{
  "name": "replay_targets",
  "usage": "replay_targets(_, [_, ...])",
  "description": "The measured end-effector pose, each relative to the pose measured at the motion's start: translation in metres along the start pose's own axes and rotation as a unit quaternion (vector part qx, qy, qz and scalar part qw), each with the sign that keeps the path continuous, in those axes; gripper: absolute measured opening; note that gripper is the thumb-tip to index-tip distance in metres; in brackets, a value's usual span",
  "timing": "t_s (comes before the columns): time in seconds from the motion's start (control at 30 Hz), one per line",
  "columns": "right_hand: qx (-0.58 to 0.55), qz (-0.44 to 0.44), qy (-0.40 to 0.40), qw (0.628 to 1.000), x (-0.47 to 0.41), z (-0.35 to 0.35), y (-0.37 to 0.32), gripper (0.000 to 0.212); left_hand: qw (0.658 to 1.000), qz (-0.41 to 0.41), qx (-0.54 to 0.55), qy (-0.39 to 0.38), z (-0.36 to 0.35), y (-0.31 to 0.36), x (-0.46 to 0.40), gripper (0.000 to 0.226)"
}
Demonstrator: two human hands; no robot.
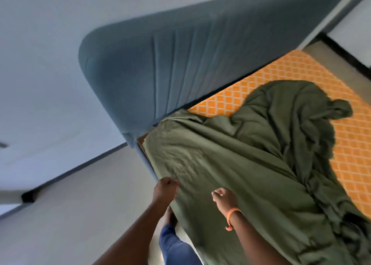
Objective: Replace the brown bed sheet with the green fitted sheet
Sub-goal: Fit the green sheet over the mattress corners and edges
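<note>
The green fitted sheet [251,154] lies on the mattress [301,71], which carries an orange cover with a white lattice pattern. The sheet covers the mattress corner nearest the blue-grey upholstered headboard [160,67] and runs along the near side edge of the mattress, where it hangs over that edge. Toward the middle of the mattress the sheet is bunched into loose folds and ridges; the far strip beside the headboard and the far side of the mattress remain uncovered, with the orange pattern exposed. The left hand [166,188] is at the near side edge of the mattress, fingers curled around the hem of the sheet, gripping the fabric where it drops over the edge. The right hand [223,197] rests on top of the sheet, just inside the same edge and near the left hand; its fingers are curled into a fist, and the frame does not show clearly whether any fabric is pinched inside it. An orange thread band [232,214] circles the right wrist. Below the left forearm, a leg in blue jeans [174,246] and a bare foot [169,216] stand on the light floor [80,214] beside the bed. A dark skirting line runs along the foot of the pale wall [40,83] behind the headboard. The view is tilted and slightly motion-blurred.
</note>
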State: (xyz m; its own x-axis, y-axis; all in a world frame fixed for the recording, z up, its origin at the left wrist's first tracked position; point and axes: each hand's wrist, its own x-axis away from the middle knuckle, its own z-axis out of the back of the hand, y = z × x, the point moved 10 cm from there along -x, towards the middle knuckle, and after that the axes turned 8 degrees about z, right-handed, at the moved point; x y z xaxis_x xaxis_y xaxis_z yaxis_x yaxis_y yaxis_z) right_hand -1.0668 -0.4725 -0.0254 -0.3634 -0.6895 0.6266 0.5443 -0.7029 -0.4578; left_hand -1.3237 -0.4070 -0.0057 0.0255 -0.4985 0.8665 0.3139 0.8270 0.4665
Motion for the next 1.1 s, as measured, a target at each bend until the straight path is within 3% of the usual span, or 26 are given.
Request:
replay_targets(0.17, [-0.145, -0.035, 0.094, 0.984, 0.102, 0.056, 0.073, 0.022, 0.996, -0.065, -0.050, -0.042, -0.065, -0.012, 0.083, 0.017])
replay_targets(0.37, [-0.386, -0.113, 0.177, 0.898, 0.245, 0.053, 0.171, 0.015, 0.989, -0.097, -0.076, -0.079, -0.138, -0.071, 0.165, 0.019])
replay_targets(0.47, [-0.432, -0.124, 0.197, 0.871, 0.309, 0.055, 0.220, 0.012, 0.989, -0.094, -0.060, -0.096, -0.174, -0.114, 0.208, 0.010])
replay_targets(0.67, [-0.503, -0.133, 0.259, 0.814, 0.423, 0.081, 0.356, 0.010, 0.974, -0.109, -0.145, -0.133, -0.278, -0.200, 0.305, 0.018])
replay_targets(0.77, [-0.528, -0.132, 0.294, 0.786, 0.478, 0.094, 0.442, 0.011, 0.963, -0.131, -0.197, -0.130, -0.349, -0.249, 0.347, 0.023])
replay_targets(0.87, [-0.566, -0.146, 0.316, 0.747, 0.540, 0.107, 0.545, 0.012, 0.946, -0.117, -0.239, -0.183, -0.448, -0.324, 0.406, 0.022])
replay_targets(1.1, [-0.585, -0.176, 0.307, 0.730, 0.665, 0.149, 0.733, 0.015, 0.942, -0.086, -0.205, -0.250, -0.633, -0.465, 0.545, 0.016])
